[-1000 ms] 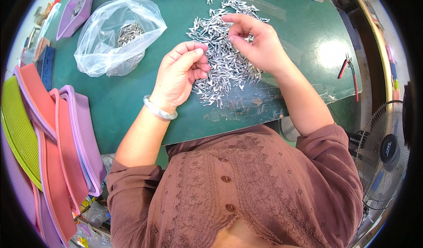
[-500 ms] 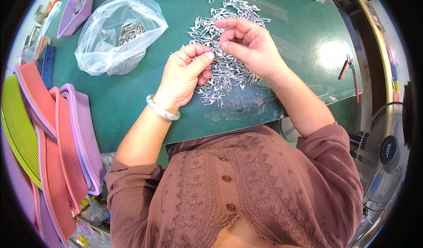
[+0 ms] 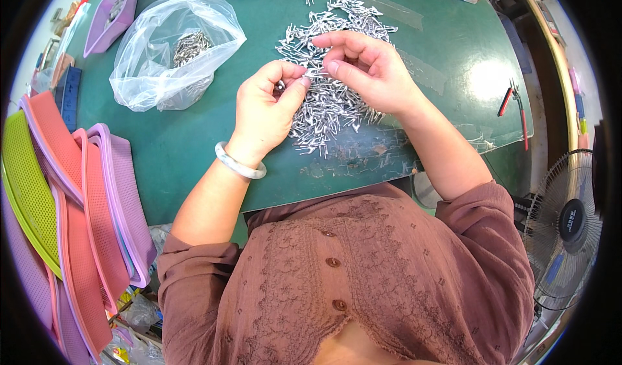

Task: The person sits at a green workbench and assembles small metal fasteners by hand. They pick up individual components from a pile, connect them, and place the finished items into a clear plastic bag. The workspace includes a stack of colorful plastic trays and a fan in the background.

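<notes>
At the far left of the frame, a stack of plastic trays [image 3: 78,196] in green, pink and lilac is seen leaning off the green table [image 3: 194,151]. In the upper left, a clear plastic bag [image 3: 172,51] holding a few metal pieces is lying open on the table. Right of it, the left hand [image 3: 265,106] is closed, thumb and forefinger pinched on one small metal piece [image 3: 312,73] at the upper centre. The right hand [image 3: 366,67] has been brought in from the far side of the pile of metal pieces [image 3: 330,99] since a second ago and its fingertips now meet the same piece; the remaining fingers are loosely curled. The two hands are thus judged to have passed from picking to working one piece between them. At the right edge, red-handled pliers [image 3: 515,102] lie untouched.
</notes>
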A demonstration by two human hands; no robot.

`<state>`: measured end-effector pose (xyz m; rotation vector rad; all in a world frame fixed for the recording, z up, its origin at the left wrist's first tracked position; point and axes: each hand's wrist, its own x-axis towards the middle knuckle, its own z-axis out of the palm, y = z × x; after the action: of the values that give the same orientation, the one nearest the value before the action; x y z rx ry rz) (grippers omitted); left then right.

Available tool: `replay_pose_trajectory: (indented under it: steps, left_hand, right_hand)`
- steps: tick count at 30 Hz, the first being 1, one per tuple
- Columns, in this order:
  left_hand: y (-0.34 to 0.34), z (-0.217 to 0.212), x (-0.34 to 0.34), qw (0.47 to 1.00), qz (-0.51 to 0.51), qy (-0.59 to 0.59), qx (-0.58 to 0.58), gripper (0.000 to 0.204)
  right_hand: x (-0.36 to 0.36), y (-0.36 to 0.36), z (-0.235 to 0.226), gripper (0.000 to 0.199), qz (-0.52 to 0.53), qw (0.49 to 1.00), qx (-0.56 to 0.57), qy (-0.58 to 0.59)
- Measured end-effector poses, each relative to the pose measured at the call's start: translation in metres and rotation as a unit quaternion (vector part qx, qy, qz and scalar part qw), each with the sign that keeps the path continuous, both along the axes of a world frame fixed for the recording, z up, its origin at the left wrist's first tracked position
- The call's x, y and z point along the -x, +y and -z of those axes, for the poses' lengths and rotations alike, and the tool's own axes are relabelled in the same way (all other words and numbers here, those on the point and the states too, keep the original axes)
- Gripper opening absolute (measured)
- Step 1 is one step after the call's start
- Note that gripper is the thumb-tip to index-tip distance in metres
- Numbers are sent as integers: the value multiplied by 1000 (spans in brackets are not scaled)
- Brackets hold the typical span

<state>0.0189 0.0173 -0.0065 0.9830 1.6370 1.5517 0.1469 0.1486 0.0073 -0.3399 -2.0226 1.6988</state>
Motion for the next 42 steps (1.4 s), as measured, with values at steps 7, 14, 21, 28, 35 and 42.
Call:
replay_pose_trajectory:
  steps: [7,14,21,28,35,42]
  left_hand:
    - [1,2,-1,998,-17,52,-33,11]
    - [0,-4,-1,993,20,-118,12,13]
    - [-2,-9,6,964,64,-255,47,12]
    - [-3,-7,16,908,118,-401,18,16]
    - [-2,-4,17,911,116,-395,-4,19]
    - [-1,-5,13,939,65,-337,-12,19]
  right_hand:
    - [0,1,1,34,-16,1000,-3,-3]
    - [1,2,3,34,-4,1000,1,-2]
    - [1,1,2,34,13,1000,-2,4]
    - [1,1,3,40,2,1000,-18,20]
    - [0,-1,1,42,12,997,-72,36]
    - [2,2,5,37,40,987,-142,57]
